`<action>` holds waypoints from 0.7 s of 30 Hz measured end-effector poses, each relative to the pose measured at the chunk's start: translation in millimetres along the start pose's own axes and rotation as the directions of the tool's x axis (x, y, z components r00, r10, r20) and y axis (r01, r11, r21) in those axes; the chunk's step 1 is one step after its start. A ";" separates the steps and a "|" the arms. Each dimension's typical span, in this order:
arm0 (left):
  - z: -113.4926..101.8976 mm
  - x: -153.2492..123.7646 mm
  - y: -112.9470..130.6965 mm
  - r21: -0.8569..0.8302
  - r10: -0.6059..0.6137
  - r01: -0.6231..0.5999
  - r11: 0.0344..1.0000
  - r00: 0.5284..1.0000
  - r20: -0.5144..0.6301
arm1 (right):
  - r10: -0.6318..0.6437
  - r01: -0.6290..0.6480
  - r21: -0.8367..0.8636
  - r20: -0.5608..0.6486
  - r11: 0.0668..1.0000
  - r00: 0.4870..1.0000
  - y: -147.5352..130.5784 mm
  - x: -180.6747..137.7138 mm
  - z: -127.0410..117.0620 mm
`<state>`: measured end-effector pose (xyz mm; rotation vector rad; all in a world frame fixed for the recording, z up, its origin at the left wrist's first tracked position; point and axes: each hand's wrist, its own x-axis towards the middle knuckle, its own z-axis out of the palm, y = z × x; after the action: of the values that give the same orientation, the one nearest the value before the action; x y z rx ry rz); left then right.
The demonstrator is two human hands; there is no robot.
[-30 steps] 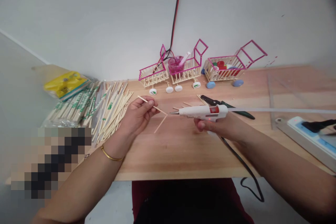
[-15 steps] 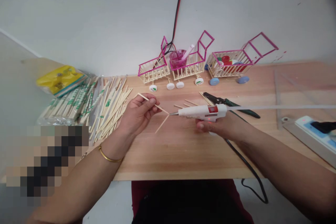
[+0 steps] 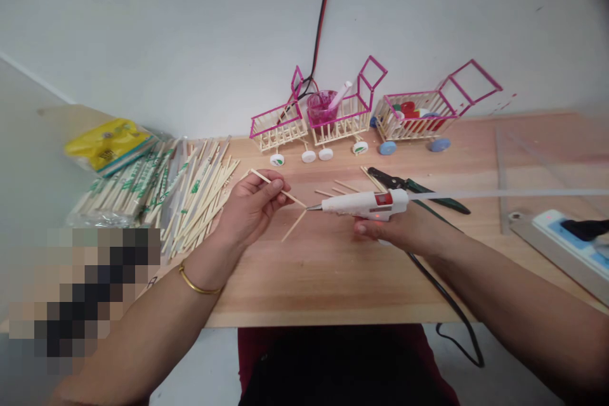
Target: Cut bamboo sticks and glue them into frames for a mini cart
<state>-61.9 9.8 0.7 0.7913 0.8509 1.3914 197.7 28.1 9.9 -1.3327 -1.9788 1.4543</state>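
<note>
Between the thumb and fingers of my left hand is a thin wooden stick frame, its pieces meeting at an angle. One piece slants down toward the table from the corner. My right hand grips a white hot glue gun, whose metal nozzle points left and meets that corner, as far as I can see. A white glue stick runs out of the gun's back. Short cut sticks lie just behind the nozzle, beside green-handled pliers.
Along the wall stand small stick carts with pink rims and bottle-cap wheels; a cup of pink paint is by them. Loose chopsticks and wrapped packs lie left. A power strip sits right; a black cable hangs over the front edge.
Almost nothing differs. Both hands keep their places, with the glue gun's nozzle still at the corner of the stick frame; the view has shifted very slightly.
</note>
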 end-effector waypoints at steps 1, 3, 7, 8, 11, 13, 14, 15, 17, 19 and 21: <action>0.1 -0.2 0.1 0.003 0.001 -0.001 1.000 1.000 0.001 | 0.005 -0.005 0.002 -0.005 1.000 1.000 -0.8 -0.1 0.0; 0.8 -0.7 0.5 0.008 0.003 -0.003 1.000 1.000 0.003 | 0.009 -0.009 0.007 -0.011 1.000 1.000 -2.1 -0.3 0.0; 2.7 -1.6 1.1 0.017 -0.006 0.006 1.000 1.000 -0.008 | 0.023 -0.024 -0.018 -0.014 1.000 1.000 -3.7 -0.4 -0.5; 3.1 -1.7 1.1 0.020 -0.008 0.008 1.000 1.000 -0.011 | 0.030 -0.030 -0.027 -0.024 0.999 0.999 -3.8 -0.4 -0.7; 3.6 -1.8 0.8 0.027 -0.008 0.009 1.000 1.000 -0.014 | 0.038 -0.040 -0.027 -0.040 0.999 0.998 -2.6 -0.1 -1.1; 3.4 -1.8 0.4 0.027 -0.009 0.009 1.000 1.000 -0.012 | 0.028 -0.028 -0.020 -0.019 0.999 0.999 -1.0 0.4 -1.0; 3.2 -1.9 0.2 0.025 -0.009 0.009 1.000 1.000 -0.009 | 0.021 -0.021 -0.021 -0.009 1.000 1.000 -0.4 0.6 -1.0; 2.9 -1.9 -0.1 0.023 -0.008 0.008 1.000 1.000 -0.004 | 0.018 -0.018 -0.022 -0.007 1.000 1.000 -0.1 0.8 -0.8; 2.4 -2.0 -0.4 0.016 -0.004 0.004 1.000 1.000 0.006 | 0.025 -0.025 -0.021 -0.014 0.999 1.000 -0.6 0.7 -0.5; 2.0 -2.0 -0.7 0.012 -0.004 0.004 1.000 1.000 0.009 | 0.041 -0.041 -0.010 -0.021 0.999 0.999 -2.0 0.3 -0.2; 1.9 -1.7 -0.7 0.015 -0.009 0.009 1.000 1.000 0.005 | 0.052 -0.052 -0.009 -0.025 0.999 0.998 -3.0 -0.1 -0.3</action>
<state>-59.9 8.1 1.1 0.8012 0.8603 1.3761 196.5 28.1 12.6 -1.4095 -1.9518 1.4462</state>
